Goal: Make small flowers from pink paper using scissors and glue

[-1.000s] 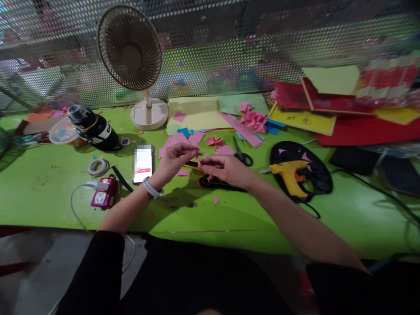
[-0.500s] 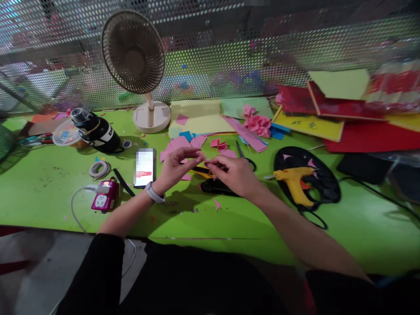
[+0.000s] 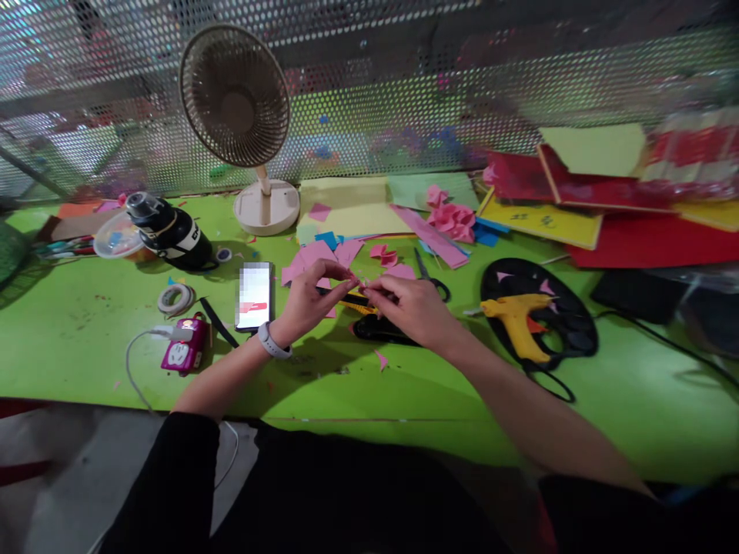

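Observation:
My left hand [image 3: 312,304], with a pale watch band on its wrist, has its thumb and index fingertip drawn together in a pinch. My right hand [image 3: 407,308] is closed too, its fingertips almost meeting the left ones. Something tiny and pinkish shows between the fingertips, too small to name. Below the hands lie a yellow-and-black utility knife [image 3: 361,302] and a black stapler-like tool [image 3: 381,329], both partly covered. Pink paper pieces [image 3: 312,255] spread behind the left hand. A curled pink paper piece [image 3: 384,254] and dark scissors [image 3: 430,275] lie just beyond the right hand.
On the green table [image 3: 323,392] stand a beige fan [image 3: 266,208], a black bottle [image 3: 173,231], a phone [image 3: 254,296], tape [image 3: 175,298] and a purple power socket [image 3: 185,346]. A yellow glue gun [image 3: 523,323] rests on a black tray [image 3: 577,331]. Pink paper flowers [image 3: 453,219] lie behind.
My left thumb and index fingertip have come closer together, near the right fingertips. The right hand has hardly moved, and the table things stay in place.

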Demonstrator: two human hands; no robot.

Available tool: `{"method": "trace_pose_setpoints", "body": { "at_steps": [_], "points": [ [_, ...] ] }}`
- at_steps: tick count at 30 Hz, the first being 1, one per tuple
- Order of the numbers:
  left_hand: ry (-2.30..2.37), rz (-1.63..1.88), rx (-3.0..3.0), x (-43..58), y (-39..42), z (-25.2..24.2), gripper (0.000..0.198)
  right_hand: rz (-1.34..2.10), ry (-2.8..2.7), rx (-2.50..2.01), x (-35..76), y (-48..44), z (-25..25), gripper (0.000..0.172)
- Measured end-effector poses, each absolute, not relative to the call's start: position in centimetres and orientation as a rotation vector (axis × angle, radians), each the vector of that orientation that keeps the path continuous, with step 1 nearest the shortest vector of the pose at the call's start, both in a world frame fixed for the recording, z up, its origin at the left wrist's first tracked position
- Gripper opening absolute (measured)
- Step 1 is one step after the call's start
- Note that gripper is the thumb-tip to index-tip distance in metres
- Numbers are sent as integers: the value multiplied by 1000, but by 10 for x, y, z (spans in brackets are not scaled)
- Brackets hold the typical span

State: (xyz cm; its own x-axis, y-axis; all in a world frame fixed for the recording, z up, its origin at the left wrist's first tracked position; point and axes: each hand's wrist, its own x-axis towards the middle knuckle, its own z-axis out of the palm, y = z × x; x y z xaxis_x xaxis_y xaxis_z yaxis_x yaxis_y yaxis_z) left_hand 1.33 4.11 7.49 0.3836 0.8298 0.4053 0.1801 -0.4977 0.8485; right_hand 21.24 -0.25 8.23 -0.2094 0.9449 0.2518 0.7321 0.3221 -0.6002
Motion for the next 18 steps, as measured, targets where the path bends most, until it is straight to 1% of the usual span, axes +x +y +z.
{"method": "trace_pose_setpoints", "body": {
  "at_steps": [4, 8, 11, 14, 18],
  "points": [
    [935, 1053, 2081, 13, 39, 75, 16, 386, -2063, -1479, 216, -1, 79, 26],
    [927, 940, 2191, 11, 38, 71, 19, 237, -2151, -1519, 220, -1, 79, 31],
    [962, 927, 2206, 11, 38, 71, 20, 127, -2205, -1555, 223, -1, 81, 34],
    [1050, 951, 2186, 10, 38, 73, 23, 85, -2239, -1558, 225, -2, 83, 35],
    [1074, 968, 2187, 9, 39, 75, 27, 90, -2300, -1562, 224, -2, 84, 33]
  ]
}}
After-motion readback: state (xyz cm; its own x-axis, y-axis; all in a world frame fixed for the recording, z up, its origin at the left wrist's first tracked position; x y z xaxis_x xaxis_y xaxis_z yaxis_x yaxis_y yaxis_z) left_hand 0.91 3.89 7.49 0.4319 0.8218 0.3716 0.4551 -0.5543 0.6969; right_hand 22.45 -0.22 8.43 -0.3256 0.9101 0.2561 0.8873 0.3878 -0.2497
